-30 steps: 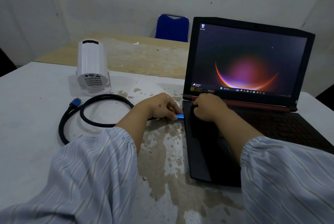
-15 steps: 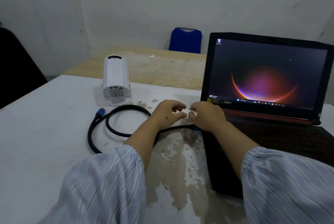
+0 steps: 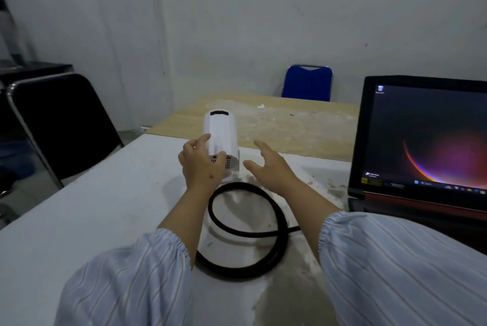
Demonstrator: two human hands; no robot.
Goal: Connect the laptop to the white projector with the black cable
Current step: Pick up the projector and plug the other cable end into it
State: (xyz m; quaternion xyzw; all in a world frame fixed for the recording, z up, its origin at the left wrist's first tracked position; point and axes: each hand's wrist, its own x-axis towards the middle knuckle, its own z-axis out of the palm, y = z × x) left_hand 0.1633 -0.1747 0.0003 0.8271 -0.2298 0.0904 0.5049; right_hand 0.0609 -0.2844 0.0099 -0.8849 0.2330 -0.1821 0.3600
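Note:
The white projector (image 3: 222, 130) stands on the white table (image 3: 92, 220), its grilled end facing me. My left hand (image 3: 201, 167) grips its left side, with fingers along the body and the thumb across the grille. My right hand (image 3: 271, 167) hovers open just right of the projector, not touching it. The black cable (image 3: 279, 220) lies in a loop between my forearms and runs right toward the open laptop (image 3: 421, 141), whose screen is lit. Both cable plugs are hidden.
A black chair (image 3: 60, 125) stands at the table's left edge. A bare wooden table (image 3: 290, 125) adjoins behind the projector, with a blue chair (image 3: 307, 83) against the far wall. The white tabletop is worn and stained between cable and laptop.
Both hands left the laptop's left edge and the cable plug there and moved to the projector. The left hand took hold of it, and my view swung left.

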